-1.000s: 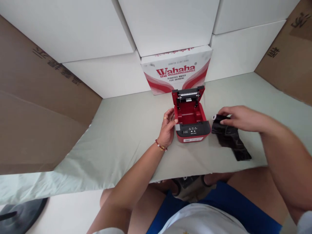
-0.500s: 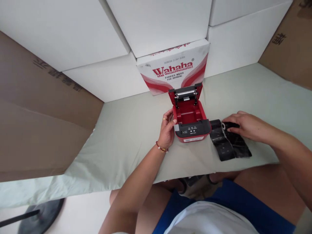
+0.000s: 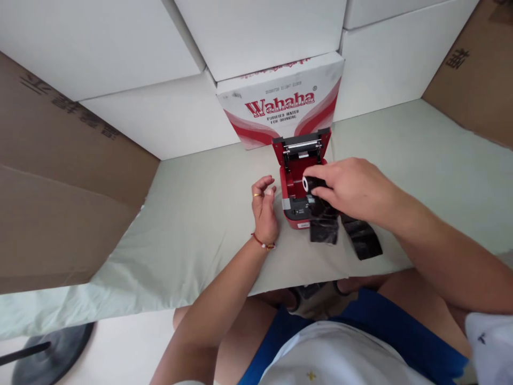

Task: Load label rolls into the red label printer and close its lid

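Note:
The red and black label printer (image 3: 295, 213) stands on the cloth with its lid (image 3: 301, 143) raised, its red inside partly showing. Above the opening, my right hand (image 3: 352, 187) pinches a small black label roll (image 3: 319, 183) with a white core. A loose black strip (image 3: 324, 231) hangs from the roll over the printer's front and hides part of its panel. Just left of the printer, my left hand (image 3: 265, 214) rests with loosely curled fingers, holding nothing and apart from the red casing.
A Wahaha water carton (image 3: 280, 104) stands behind the printer, against stacked white boxes (image 3: 148, 125). Brown cartons flank the pale green tablecloth (image 3: 192, 224). Another black strip (image 3: 364, 239) lies to the printer's right. A round black stand base (image 3: 52, 353) is on the floor.
My right hand has lifted the label roll from the cloth and brought it left over the open printer. My left hand has let go of the printer's side and moved slightly left.

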`<state>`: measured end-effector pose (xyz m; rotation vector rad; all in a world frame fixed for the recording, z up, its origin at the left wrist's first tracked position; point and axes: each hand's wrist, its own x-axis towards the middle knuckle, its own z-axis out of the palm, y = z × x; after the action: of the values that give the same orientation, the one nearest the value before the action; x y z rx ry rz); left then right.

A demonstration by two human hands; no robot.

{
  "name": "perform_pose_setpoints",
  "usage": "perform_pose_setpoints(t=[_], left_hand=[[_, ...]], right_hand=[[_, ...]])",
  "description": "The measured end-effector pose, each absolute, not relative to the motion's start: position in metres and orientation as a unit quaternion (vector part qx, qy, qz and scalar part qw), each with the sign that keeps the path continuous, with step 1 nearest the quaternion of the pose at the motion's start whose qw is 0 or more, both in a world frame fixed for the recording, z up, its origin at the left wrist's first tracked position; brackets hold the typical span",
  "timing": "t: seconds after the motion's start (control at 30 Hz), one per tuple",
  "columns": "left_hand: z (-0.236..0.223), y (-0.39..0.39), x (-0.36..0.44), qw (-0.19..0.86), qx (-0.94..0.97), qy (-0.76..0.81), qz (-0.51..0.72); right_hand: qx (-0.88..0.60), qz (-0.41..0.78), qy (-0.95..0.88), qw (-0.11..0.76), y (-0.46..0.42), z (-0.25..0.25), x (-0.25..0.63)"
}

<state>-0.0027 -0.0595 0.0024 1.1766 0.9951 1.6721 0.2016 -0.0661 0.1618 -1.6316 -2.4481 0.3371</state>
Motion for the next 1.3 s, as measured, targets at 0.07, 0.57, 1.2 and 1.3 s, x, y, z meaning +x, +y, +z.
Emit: perform_pose_setpoints(t=[0.07,0.57,1.2,1.3], left_hand=[[0.009,-0.071,-0.005,0.315,0.527,0.400,0.681],[0.025,-0.095,0.004,-0.021,0.790,0.288,0.540],[0.027,-0.105,0.011,-0.092,0.825,0.262,0.493],[0.031,-0.105,0.012,-0.099,0.817,0.259,0.506]], right_hand=[[-0.576,0.076,-0.813,0.028,-0.051,0.149,0.180],[-0.553,0.123,-0.824,-0.001,-0.028,0.137,0.165],[-0.486,0.101,-0.731,0.468,-0.064,0.102,0.222],[-0.466,0.123,-0.756,0.443,-0.083,0.089,0.233]])
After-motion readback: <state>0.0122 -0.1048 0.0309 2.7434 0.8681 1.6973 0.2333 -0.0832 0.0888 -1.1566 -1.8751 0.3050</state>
